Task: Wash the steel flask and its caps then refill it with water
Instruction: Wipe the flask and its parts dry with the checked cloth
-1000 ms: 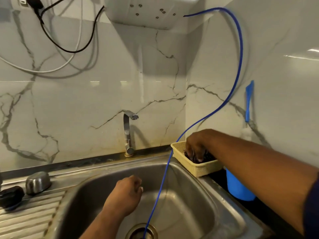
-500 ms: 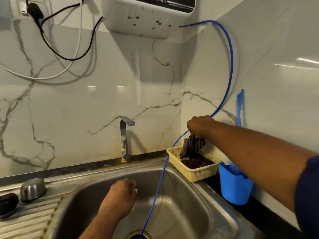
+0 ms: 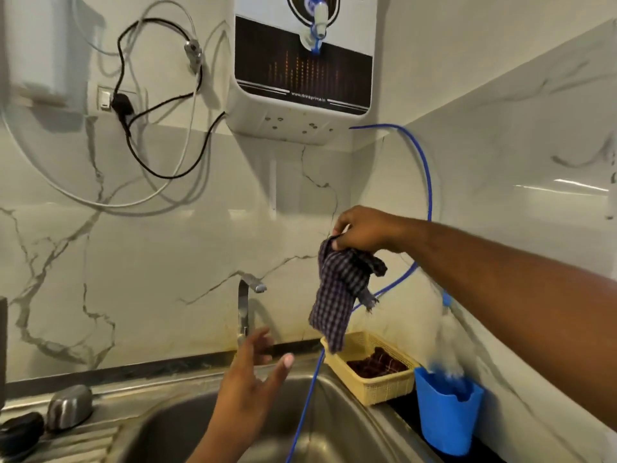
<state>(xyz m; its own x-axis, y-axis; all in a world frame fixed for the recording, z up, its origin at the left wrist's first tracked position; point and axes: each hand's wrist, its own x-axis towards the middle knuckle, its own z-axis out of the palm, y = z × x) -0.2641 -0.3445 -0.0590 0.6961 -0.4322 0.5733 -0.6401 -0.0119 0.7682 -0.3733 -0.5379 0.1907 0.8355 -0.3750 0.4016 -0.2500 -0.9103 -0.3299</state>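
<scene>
I see the steel cap (image 3: 69,406), a rounded, brushed-metal dome, lying on the ribbed drainboard at the left of the sink (image 3: 187,429), with a black cap (image 3: 20,431) just beside it at the frame edge. I cannot find the flask body in this view.

My right hand (image 3: 362,231) is raised above the sink's back corner, fingers pinched shut on the top edge of a checked cloth (image 3: 337,295). The cloth is a dark plaid weave, limp and crumpled, with frayed threads at one corner; it hangs clear of the yellow basket (image 3: 380,385) below it. My left hand (image 3: 255,375) hovers over the basin with its fingers spread wide and loose, holding nothing and touching nothing.

The basket is a woven-pattern plastic tray with perforated walls, sitting at the sink's right rear corner, and a second dark, reddish folded cloth (image 3: 375,362) lies inside it. Just beside it a blue plastic cup (image 3: 445,419) hangs against the marble-patterned wall; something pale and blurred stands in it, and I cannot tell what.

A thin blue tube (image 3: 425,182) loops from under the white wall-mounted water purifier (image 3: 300,81) and runs down into the stainless basin. A slim steel tap (image 3: 245,309) stands at the back edge of the sink.
</scene>
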